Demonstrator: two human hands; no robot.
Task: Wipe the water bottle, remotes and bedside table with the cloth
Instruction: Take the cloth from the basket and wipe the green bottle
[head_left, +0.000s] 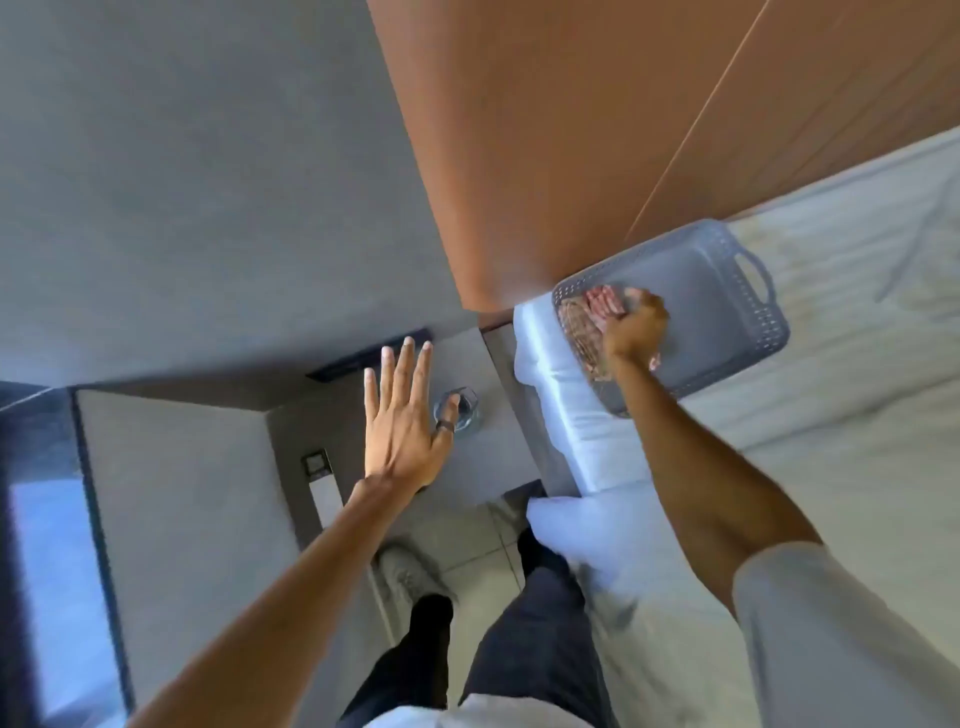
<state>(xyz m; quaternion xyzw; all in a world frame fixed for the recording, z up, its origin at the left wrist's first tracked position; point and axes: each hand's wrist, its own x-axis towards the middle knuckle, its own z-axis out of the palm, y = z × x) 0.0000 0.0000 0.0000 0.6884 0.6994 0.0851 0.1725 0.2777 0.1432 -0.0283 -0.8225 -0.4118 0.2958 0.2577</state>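
My right hand (635, 327) reaches into a grey plastic basket (727, 291) on the bed, its fingers closed on a striped pink and brown cloth (589, 317) in the basket's near corner. My left hand (402, 421) hovers flat, fingers spread, holding nothing, over the grey bedside table (493, 457). A clear water bottle (462, 408), seen from above, stands on the table just right of my left thumb. A long dark object (366, 358) lies along the table's back edge; I cannot tell whether it is a remote.
The bed with white sheets (831, 415) fills the right side, against a brown wooden headboard (571, 130). A white pillow (566, 415) lies between basket and table. A grey wall ledge (182, 493) with a switch panel (317, 465) is left. My legs and shoe (410, 571) stand on tiled floor.
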